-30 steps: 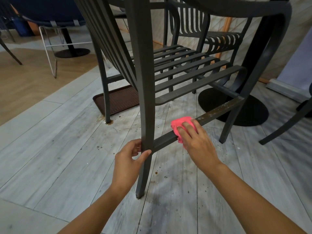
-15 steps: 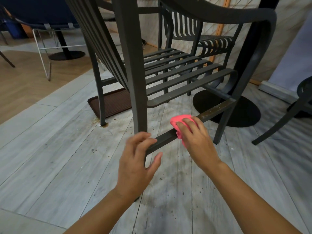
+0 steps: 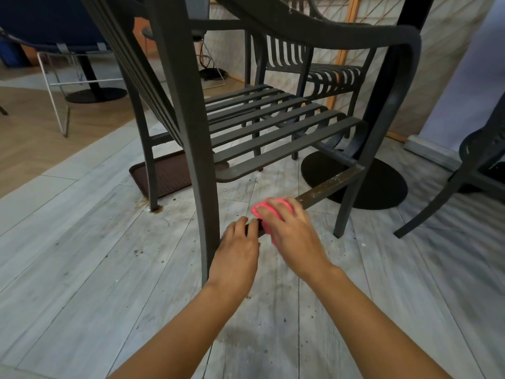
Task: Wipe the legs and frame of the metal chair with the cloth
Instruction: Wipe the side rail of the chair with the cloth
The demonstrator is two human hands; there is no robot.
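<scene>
the right hand [image 3: 289, 231] presses the pink cloth [image 3: 261, 210] around the low side rail [image 3: 328, 187] of the metal chair [image 3: 273, 124], its grip curled over it; the left hand [image 3: 237, 247] grips the rail's near end. the rail-wiping step is under way; next likely a rub toward the speckled far end.

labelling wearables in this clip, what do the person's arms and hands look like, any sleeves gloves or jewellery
Both forearms are bare to the bottom edge of the view, with no sleeve showing. The left hand and the right hand wear no gloves, and no watch, bracelet or ring can be seen on either.
</scene>
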